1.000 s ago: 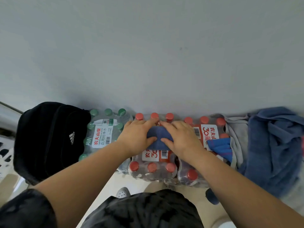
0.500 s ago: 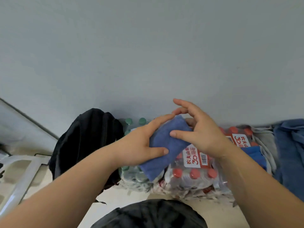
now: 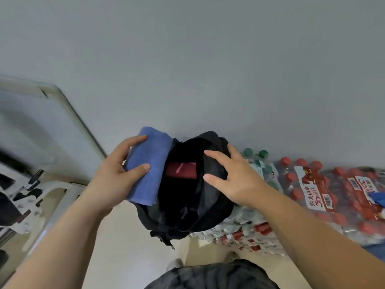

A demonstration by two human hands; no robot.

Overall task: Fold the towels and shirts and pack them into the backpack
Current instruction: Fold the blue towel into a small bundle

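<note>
My left hand (image 3: pixel 113 176) grips a folded blue towel (image 3: pixel 149 163), fingers behind it and thumb across its front, at the left rim of the black backpack (image 3: pixel 187 215). The backpack stands unzipped, and a dark red folded item (image 3: pixel 181 170) lies inside it. My right hand (image 3: pixel 233 176) has its fingers spread and touches the right side of the backpack's opening, holding nothing.
Shrink-wrapped packs of red-capped water bottles (image 3: pixel 325 190) lie to the right of the backpack, with green-capped bottles (image 3: pixel 256 155) behind my right hand. A white metal frame (image 3: pixel 68 113) stands at left. A grey wall fills the top half.
My left hand lifted the folded blue towel off the bottle packs and carried it left to the backpack's opening. My right hand let go of the towel and moved onto the backpack.
</note>
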